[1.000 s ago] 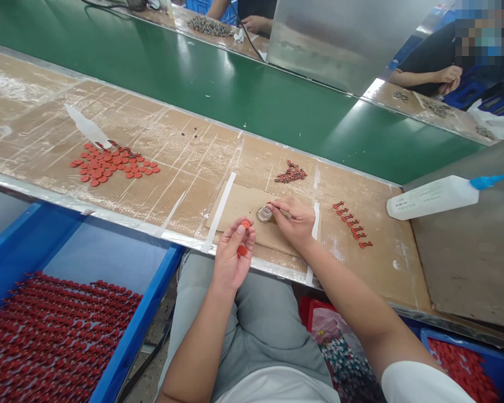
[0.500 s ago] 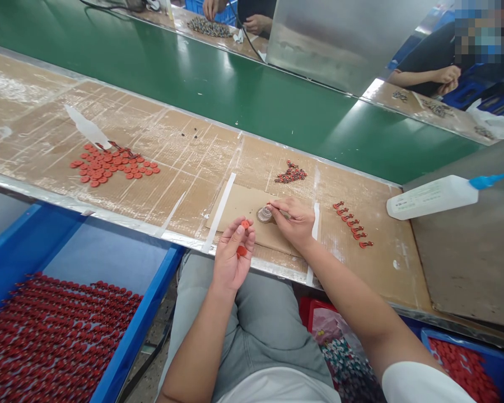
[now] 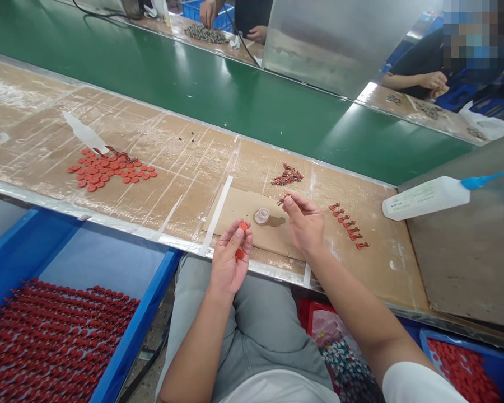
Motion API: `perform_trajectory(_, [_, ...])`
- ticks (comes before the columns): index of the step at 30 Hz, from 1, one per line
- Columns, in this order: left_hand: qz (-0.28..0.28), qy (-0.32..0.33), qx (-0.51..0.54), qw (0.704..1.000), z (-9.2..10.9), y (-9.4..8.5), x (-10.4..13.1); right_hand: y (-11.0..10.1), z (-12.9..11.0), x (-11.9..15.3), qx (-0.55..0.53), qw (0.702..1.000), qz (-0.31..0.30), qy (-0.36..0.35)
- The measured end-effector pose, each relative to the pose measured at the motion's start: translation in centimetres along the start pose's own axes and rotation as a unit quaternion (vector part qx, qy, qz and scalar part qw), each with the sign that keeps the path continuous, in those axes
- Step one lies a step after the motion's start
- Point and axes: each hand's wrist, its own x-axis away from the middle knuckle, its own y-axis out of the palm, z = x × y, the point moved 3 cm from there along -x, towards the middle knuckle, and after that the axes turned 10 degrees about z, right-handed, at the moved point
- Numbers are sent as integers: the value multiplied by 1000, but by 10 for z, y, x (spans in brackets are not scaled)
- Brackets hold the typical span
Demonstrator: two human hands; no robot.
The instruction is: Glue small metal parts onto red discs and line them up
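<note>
My left hand is closed, with a small red disc pinched between thumb and fingertips. Lower in the same hand another red disc shows against the fingers. My right hand pinches a small dark and red part with a thin end sticking out to the left. Between the hands, a small round clear container sits on a cardboard sheet. Behind my right hand lies a pile of small red and black parts.
Right of my hand is a row of red assembled pieces, then a white bottle with a blue nozzle. Loose red discs lie left. A blue bin holds rows of red pieces. Co-workers' hands work beyond the green belt.
My right hand has moved right and away from the clear container, still pinching the small part. My left hand has stayed almost in place with the red discs.
</note>
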Motion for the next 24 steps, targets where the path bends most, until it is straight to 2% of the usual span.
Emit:
perform_trajectory(3, [11, -9, 2, 1000, 0, 4, 6, 2, -16, 17, -54, 997, -30, 47])
perform_trajectory(5, [11, -25, 2, 1000, -1, 7, 11, 3, -26, 32, -71, 995, -37, 55])
perform_trajectory(12, [2, -90, 2, 996, -5, 11, 26, 8, -43, 70, -11, 999, -41, -12])
perform_trajectory(16, [-14, -95, 5, 995, -7, 10, 28, 10, -44, 77, 0, 998, -47, -46])
perform_trajectory(24, [-7, -87, 24, 996, -8, 8, 27, 8, -42, 79, 14, 994, -61, -92])
